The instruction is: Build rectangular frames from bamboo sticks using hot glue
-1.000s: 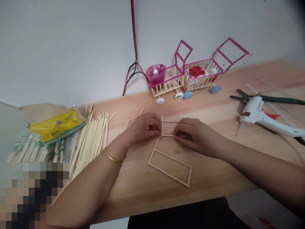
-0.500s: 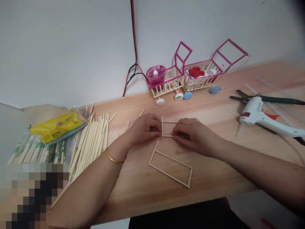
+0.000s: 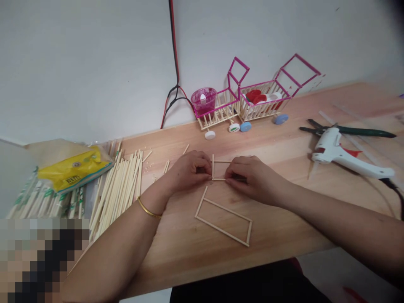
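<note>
A small frame of thin wooden sticks (image 3: 213, 166) lies on the table between my hands. My left hand (image 3: 194, 170) is closed, its fingertips pinching the near left corner, where an upright stick meets the near stick. With thumb and fingers together, my right hand (image 3: 244, 172) grips the near stick and covers the frame's right part. Closer to me rests a second stick frame (image 3: 224, 210), a long four-sided shape with one stick end poking out past its upper left corner. Neither hand touches it.
Loose wooden sticks (image 3: 121, 181) and a yellow packet (image 3: 75, 168) lie on the left. Two stick carts with bottle-cap wheels, a smaller cart (image 3: 221, 111) holding a purple cup (image 3: 204, 101) and a larger cart (image 3: 265, 101), stand by the wall. On the right are a white glue gun (image 3: 350, 158) and green-handled pliers (image 3: 366, 131).
The whole view has shifted slightly, with the scene sitting a little further left. Both hands keep the same hold on the small stick frame.
</note>
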Demonstrator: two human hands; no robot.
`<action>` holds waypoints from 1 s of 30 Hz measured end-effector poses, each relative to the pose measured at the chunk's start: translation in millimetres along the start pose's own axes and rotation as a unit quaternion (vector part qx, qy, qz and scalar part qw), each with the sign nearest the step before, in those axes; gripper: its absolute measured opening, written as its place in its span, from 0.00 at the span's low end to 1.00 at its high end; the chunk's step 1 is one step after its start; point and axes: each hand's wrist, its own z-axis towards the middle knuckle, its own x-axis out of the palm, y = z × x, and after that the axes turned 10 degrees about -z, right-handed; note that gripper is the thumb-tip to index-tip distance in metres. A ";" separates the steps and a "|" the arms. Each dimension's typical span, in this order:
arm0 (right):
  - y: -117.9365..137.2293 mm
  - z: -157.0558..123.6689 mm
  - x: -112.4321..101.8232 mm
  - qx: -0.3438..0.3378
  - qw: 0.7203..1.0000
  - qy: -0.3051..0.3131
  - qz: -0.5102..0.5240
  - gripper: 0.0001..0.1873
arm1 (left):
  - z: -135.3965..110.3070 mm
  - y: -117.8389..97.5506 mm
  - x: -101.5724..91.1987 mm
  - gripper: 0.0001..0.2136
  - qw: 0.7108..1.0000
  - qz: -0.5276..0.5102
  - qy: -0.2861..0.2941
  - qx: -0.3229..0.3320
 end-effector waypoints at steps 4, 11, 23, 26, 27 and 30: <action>-1.5 -0.9 -7.8 0.007 0.998 0.002 0.059 0.08 | -0.1 -0.8 -0.8 0.02 1.000 0.000 0.003 -0.003; -16.3 -10.9 -35.5 0.138 0.976 -0.001 0.170 0.11 | -0.2 -2.6 -2.7 0.04 1.000 -0.009 -0.004 -0.019; -30.6 -22.8 -33.5 0.069 0.992 0.085 0.067 0.07 | 0.4 -2.4 -2.1 0.03 1.000 -0.013 -0.007 -0.024; -30.2 -22.4 -33.8 0.062 0.992 0.090 0.055 0.06 | 0.7 -3.7 -2.4 0.03 1.000 -0.011 -0.007 -0.028; -30.2 -22.3 -33.7 0.061 0.993 0.090 0.053 0.06 | 0.8 -4.1 -2.5 0.03 1.000 -0.010 -0.007 -0.029; -30.2 -22.1 -32.6 0.055 0.993 0.088 0.049 0.05 | 0.8 -4.7 -2.7 0.03 1.000 -0.011 -0.006 -0.028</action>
